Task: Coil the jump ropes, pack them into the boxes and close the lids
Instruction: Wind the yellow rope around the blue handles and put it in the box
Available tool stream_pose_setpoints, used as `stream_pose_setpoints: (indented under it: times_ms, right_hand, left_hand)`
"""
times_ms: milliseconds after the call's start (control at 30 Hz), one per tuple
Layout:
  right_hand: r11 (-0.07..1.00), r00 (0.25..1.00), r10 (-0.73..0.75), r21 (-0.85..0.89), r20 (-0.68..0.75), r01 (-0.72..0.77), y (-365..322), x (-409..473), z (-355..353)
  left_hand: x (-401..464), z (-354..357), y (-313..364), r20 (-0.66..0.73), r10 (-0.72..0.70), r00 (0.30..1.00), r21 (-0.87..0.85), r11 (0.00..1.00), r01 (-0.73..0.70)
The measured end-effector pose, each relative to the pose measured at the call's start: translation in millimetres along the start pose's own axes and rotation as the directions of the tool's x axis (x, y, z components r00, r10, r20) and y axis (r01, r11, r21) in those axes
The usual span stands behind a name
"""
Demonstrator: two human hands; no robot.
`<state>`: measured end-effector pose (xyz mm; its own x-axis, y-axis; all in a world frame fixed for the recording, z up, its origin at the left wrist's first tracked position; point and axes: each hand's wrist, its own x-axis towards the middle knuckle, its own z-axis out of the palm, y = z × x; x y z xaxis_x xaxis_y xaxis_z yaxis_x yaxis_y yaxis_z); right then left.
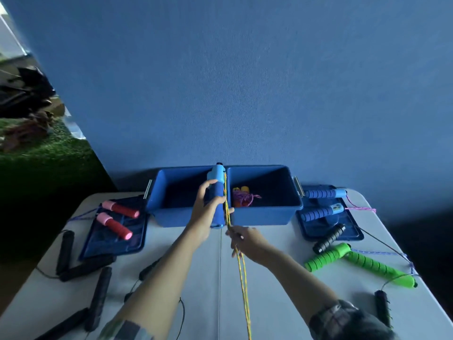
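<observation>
The left hand [208, 207] grips a pair of blue handles [216, 192] held upright, fingers curled round the dark foam part, in front of the seam where the two blue boxes meet. A yellow rope [241, 266] runs down from the handles in two strands, passes through the right hand [246, 241], which pinches it just below the handles, and carries on toward the near edge of the surface [220, 290].

Both boxes stand open at the far side of the surface, side by side and touching. The left box [171, 212] shows only a dark interior; the right box [289, 212] holds a coiled purple rope with orange-yellow handles [242, 196].

A dark blue lid [110, 239] lies left of the boxes with two red and pink handles [117, 217] resting on it. Another lid [353, 231] lies to the right, carrying two blue foam handles [321, 202] and one end of a black handle [328, 238]. Nearer on the right lie two bright green handles [355, 261] — touching at one end. Several black handles [98, 298] with thin cords are scattered at the near left
</observation>
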<state>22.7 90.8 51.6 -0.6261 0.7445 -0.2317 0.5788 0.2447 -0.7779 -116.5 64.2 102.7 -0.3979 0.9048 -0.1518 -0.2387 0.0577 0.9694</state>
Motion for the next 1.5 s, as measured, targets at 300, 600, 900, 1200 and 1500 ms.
stream_pose_setpoints:
  times_ms: [300,600,900,1200,1500]
  right_hand:
    - [0.97,0.985,0.092,0.212,0.145,-0.122,-1.1,-15.3,-25.8]
    - [0.934,0.99,-0.065,-0.341,0.125,0.104,-5.5,-29.3,-68.1]
    - [0.895,0.974,-0.221,-0.39,0.041,0.219,-20.6,-34.0,-106.5]
    - [0.913,0.964,-0.254,-0.309,0.085,0.268,-39.2,-30.4,-119.1]
    - [0.985,0.965,-0.17,0.042,0.198,0.165,-25.1,-24.7,-136.1]
  left_hand:
    - [-2.8,-14.5,-0.9,0.112,0.036,0.993,0.283,0.957,-0.067]
    - [9.7,-65.9,-0.3,0.168,0.219,0.961,0.713,0.646,-0.272]
    - [-3.8,-60.7,1.9,0.527,-0.056,0.848,0.834,0.229,-0.502]
    - [-31.7,-35.6,-5.0,0.698,-0.131,0.704,0.716,0.119,-0.688]
    - [-75.2,-12.4,14.3,0.738,-0.043,0.673,0.644,0.342,-0.685]
